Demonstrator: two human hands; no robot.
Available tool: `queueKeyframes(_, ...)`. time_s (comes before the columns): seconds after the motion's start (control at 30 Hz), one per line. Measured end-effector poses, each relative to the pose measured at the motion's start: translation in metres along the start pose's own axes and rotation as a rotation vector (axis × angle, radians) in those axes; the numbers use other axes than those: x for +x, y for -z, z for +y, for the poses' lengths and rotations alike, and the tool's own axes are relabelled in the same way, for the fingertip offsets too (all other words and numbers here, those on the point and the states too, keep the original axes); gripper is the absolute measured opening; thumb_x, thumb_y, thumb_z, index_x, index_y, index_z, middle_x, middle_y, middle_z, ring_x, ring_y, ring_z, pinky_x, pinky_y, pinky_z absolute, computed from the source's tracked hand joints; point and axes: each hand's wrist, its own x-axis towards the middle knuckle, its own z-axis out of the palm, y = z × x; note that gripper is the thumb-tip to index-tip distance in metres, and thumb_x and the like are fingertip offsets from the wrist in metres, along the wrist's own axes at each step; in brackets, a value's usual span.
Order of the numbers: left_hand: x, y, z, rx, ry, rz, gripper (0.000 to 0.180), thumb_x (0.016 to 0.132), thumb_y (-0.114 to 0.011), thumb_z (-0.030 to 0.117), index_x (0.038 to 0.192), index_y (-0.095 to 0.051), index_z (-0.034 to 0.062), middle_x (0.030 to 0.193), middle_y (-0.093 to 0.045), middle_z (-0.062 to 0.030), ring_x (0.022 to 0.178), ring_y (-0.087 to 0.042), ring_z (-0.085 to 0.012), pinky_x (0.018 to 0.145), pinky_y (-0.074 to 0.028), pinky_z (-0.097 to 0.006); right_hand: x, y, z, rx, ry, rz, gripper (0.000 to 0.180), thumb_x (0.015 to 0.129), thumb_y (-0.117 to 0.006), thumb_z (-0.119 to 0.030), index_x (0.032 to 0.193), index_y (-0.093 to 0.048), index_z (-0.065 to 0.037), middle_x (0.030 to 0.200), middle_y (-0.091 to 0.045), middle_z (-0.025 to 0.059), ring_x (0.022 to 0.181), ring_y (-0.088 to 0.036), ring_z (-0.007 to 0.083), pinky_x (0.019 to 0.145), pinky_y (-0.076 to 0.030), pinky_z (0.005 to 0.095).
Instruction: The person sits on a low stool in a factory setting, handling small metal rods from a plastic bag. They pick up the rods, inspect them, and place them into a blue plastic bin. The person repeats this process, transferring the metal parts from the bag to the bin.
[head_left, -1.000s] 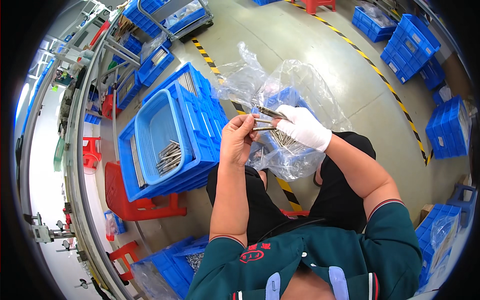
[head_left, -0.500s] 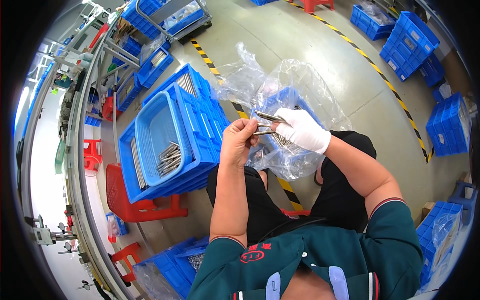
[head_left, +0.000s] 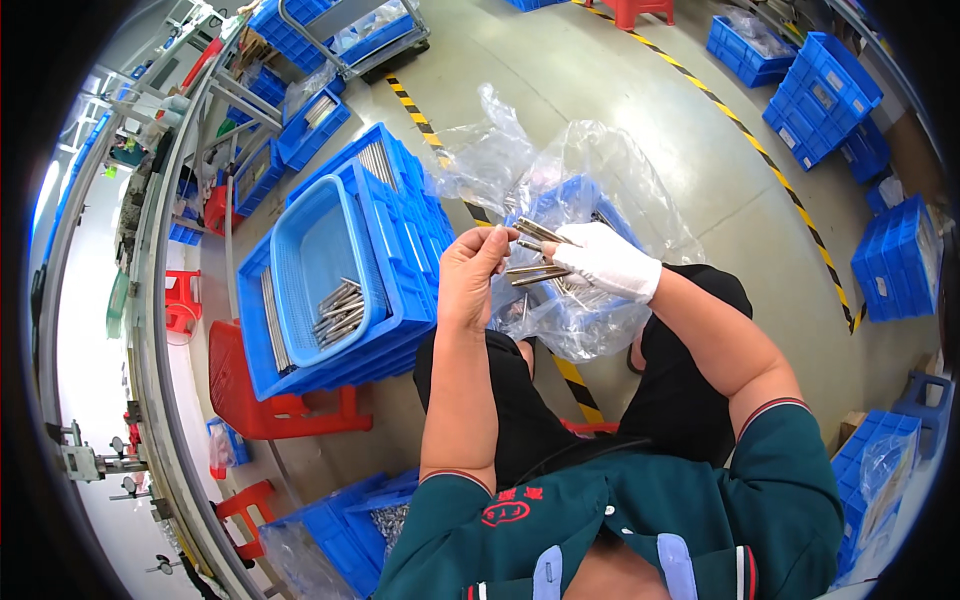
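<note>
My right hand [head_left: 606, 262], in a white glove, is closed around several slim metal rods [head_left: 536, 229] that fan out toward the left. My bare left hand [head_left: 474, 262] pinches with thumb and forefinger at the end of one of these rods; its other fingers are curled and partly hidden. Under both hands stands a blue crate [head_left: 572, 200] lined with a clear plastic bag [head_left: 640, 180], with more metal rods inside. To the left, a light blue mesh basket [head_left: 310, 235] holds a small heap of short metal rods [head_left: 340, 314].
The basket rests on stacked blue crates [head_left: 415, 235] holding longer rods, beside a red stool [head_left: 235, 385]. A workbench rail [head_left: 150, 330] runs along the left. Yellow-black tape [head_left: 760, 150] marks the floor. More blue crates [head_left: 895, 260] stand at right.
The rods in my right hand have spread further apart. My left hand has moved slightly left, its fingertips now nearer the rod ends.
</note>
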Motion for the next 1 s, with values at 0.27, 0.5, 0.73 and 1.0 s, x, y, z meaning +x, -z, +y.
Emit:
queueKeyframes(0.27,-0.004,-0.006,-0.004,0.028,0.008,-0.041,0.017,0.086,-0.069,0.017,0.087,-0.067,0.0007,0.072,-0.06,-0.0005,0.064,-0.048,-0.0069,0.061,-0.037,-0.022,0.003,-0.001,0.006,-0.234,0.112,0.124,0.035,0.091,-0.055,-0.034,0.08,-0.06,-0.001,0.063,-0.053,0.0072,0.059,-0.049,0.016,0.057,-0.04,0.0322)
queueKeyframes(0.5,-0.005,-0.007,-0.004,0.193,-0.03,0.007,0.018,0.083,-0.073,0.015,0.09,-0.067,-0.0008,0.079,-0.064,-0.0012,0.071,-0.054,-0.0066,0.068,-0.042,-0.022,-0.005,-0.005,-0.003,-0.55,0.174,0.26,0.036,0.091,-0.052,-0.038,0.08,-0.06,-0.004,0.071,-0.06,0.0176,0.068,-0.058,0.0358,0.062,-0.044,0.0421)
queueKeyframes(0.73,-0.005,-0.009,-0.009,0.113,-0.015,-0.045,0.016,0.082,-0.073,0.014,0.088,-0.067,-0.0008,0.079,-0.065,-0.0015,0.071,-0.054,-0.0064,0.067,-0.042,-0.021,-0.006,-0.006,0.002,-0.458,0.183,0.232,0.035,0.09,-0.053,-0.038,0.081,-0.061,-0.005,0.071,-0.06,0.0178,0.07,-0.059,0.0364,0.063,-0.044,0.0421)
queueKeyframes(1.0,0.0,0.002,0.005,0.016,-0.077,0.063,0.015,0.085,-0.07,0.014,0.087,-0.067,-0.0009,0.072,-0.061,-0.0017,0.062,-0.048,-0.0068,0.057,-0.038,-0.021,0.001,0.0,0.006,-0.322,0.137,0.082,0.034,0.091,-0.056,-0.034,0.083,-0.062,-0.001,0.063,-0.053,0.0086,0.06,-0.051,0.0168,0.058,-0.04,0.0307)
